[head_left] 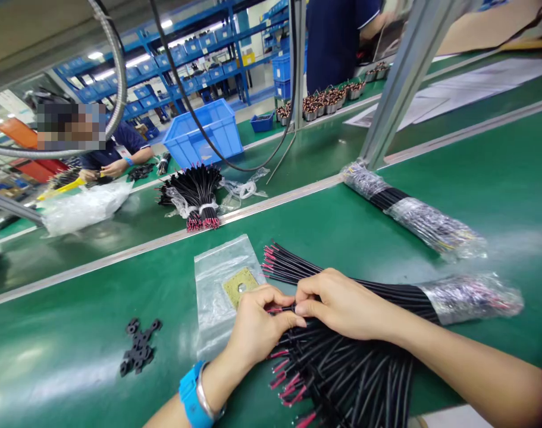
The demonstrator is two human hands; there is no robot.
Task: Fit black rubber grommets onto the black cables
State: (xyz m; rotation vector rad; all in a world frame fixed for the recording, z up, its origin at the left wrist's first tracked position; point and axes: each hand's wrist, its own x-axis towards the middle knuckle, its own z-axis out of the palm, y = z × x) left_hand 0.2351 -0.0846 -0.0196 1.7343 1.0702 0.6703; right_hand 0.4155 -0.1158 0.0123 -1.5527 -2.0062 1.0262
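Note:
My left hand (264, 318) and my right hand (331, 303) meet over the green bench, both pinching one black cable (289, 308) near its red-tipped end. Beneath them fans a pile of black cables (355, 368) with stripped red ends toward the left. Behind my right hand lies a straighter cable bundle (387, 290), its right part wrapped in clear plastic. A clear zip bag (215, 297) with a yellowish square plate (240, 286) inside rests just beyond my left hand. Small black plastic parts (140, 346) sit in a cluster to the left.
A plastic-wrapped cable bundle (413, 214) lies at the right by a metal post (391, 89). Past the metal rail are tied cable bundles (193, 193), a blue crate (203, 134) and copper-wound parts (322, 102). Two other people work across the bench. A dark cord (185, 101) hangs ahead.

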